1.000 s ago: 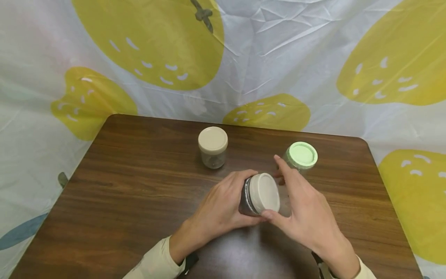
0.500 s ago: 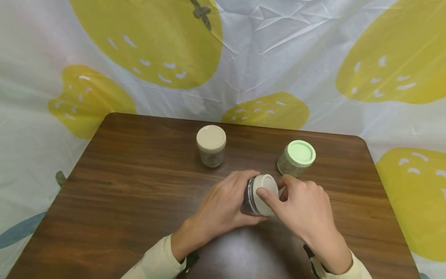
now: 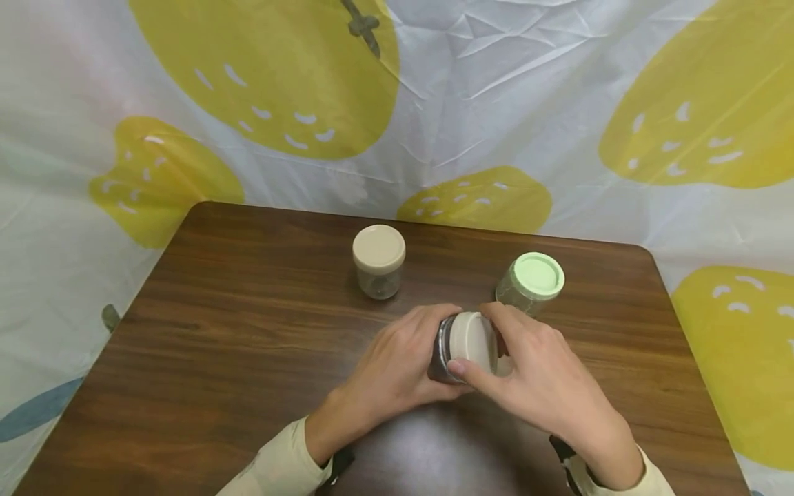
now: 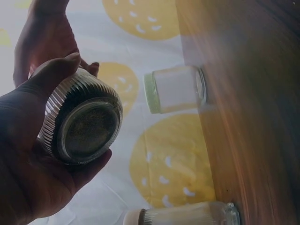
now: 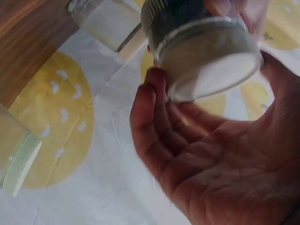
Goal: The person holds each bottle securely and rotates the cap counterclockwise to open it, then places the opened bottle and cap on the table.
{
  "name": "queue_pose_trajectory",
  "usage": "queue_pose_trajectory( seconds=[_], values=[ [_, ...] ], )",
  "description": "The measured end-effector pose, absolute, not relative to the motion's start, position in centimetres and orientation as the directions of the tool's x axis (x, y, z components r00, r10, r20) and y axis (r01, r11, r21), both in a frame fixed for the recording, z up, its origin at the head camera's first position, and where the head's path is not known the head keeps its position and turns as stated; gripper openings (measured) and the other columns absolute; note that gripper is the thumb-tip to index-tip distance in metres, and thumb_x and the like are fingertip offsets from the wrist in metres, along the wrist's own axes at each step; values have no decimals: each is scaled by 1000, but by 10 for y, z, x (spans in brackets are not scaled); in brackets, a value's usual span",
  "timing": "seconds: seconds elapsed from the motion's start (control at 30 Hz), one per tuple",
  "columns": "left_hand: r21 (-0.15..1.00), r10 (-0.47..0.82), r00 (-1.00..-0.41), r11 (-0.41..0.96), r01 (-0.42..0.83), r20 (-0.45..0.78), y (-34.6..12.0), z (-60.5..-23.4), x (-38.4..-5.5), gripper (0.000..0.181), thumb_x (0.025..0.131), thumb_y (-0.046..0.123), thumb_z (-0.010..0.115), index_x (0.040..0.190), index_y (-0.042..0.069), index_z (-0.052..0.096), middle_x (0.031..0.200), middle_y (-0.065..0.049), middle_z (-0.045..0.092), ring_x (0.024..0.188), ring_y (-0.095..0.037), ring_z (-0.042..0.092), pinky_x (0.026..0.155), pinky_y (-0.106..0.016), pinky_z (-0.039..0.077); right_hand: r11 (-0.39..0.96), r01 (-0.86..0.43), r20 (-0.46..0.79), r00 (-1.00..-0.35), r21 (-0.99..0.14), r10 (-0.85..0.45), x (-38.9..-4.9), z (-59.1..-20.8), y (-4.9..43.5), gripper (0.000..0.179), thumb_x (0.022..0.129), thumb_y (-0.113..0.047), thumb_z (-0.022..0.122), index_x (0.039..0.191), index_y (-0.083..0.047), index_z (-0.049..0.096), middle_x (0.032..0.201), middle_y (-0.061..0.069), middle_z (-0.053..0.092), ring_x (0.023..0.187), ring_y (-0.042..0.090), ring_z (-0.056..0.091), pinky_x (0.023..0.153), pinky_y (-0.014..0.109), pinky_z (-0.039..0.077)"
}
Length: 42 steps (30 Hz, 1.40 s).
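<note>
A ribbed glass jar [image 3: 440, 353] with dark contents is tilted above the table, its cream lid [image 3: 473, 340] facing right. My left hand [image 3: 397, 358] grips the glass body, fingers over the far side and thumb along the near side. On the lid's rim my right hand [image 3: 552, 379] has its thumb at the near left edge and its fingers at the far edge. The left wrist view shows the round base of the jar [image 4: 91, 131]. Curled fingers and thumb meet the lid [image 5: 220, 77] in the right wrist view, with the palm apart from its flat top.
A jar with a beige lid [image 3: 379, 249] stands upright near the table's back edge. Further right stands a clear jar with a light green lid [image 3: 538, 275], close beyond my right hand. Behind the brown wooden table [image 3: 260, 296] hangs a lemon-print cloth [image 3: 428, 117].
My right hand has shifted its hold round the lid: fingers spread, then curled with the thumb higher, now the thumb back at the lower left rim. The left hand keeps its grip.
</note>
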<state>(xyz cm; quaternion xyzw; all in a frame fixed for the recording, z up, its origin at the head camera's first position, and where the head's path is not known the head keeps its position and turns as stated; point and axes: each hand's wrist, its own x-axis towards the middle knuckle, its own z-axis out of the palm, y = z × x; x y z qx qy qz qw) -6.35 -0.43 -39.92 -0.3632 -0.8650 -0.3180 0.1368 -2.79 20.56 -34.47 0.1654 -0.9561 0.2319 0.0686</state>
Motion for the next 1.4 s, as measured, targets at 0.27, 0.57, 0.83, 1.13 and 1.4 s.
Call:
queue_pose_trajectory(
  seconds=[0.27,0.57,0.83,1.13,1.4],
  values=[
    [421,561,-693,551,720,452,-8,-400,-66,90,71,48,94,141,8,54,129,-3,70,120,-18,68,105,-34,57,815,-432,227,-901,-387,-370,-25,-346,216,77,80,-56,88,143,-24,58,124,-15,63,94,0,64,76,27,57],
    [431,545,-715,571,699,438,-7,-404,-68,93,66,43,98,141,8,54,131,-4,69,121,-18,68,107,-34,56,746,-475,228,-880,-467,-417,-26,-348,225,88,75,-38,96,151,-29,51,138,-15,60,100,3,71,83,26,62],
    [470,502,-755,591,656,422,-5,-408,-72,95,66,50,98,140,9,55,131,-3,68,119,-18,68,108,-34,55,745,-443,220,-896,-498,-385,-25,-353,234,87,75,-29,96,148,-22,50,138,-8,63,106,7,73,88,29,63],
    [607,395,-855,602,518,337,-2,-413,-79,95,67,49,98,140,10,52,126,-6,71,110,-24,71,95,-41,59,775,-421,208,-907,-471,-367,-31,-368,242,83,79,-32,93,146,-13,49,132,0,68,97,12,75,81,36,64],
    [709,318,-924,602,369,211,1,-421,-91,91,68,44,98,138,13,50,122,-9,72,109,-25,72,92,-44,60,738,-410,209,-912,-536,-354,-45,-394,247,80,76,-21,93,140,-6,46,123,4,69,108,17,71,91,43,62]
  ],
)
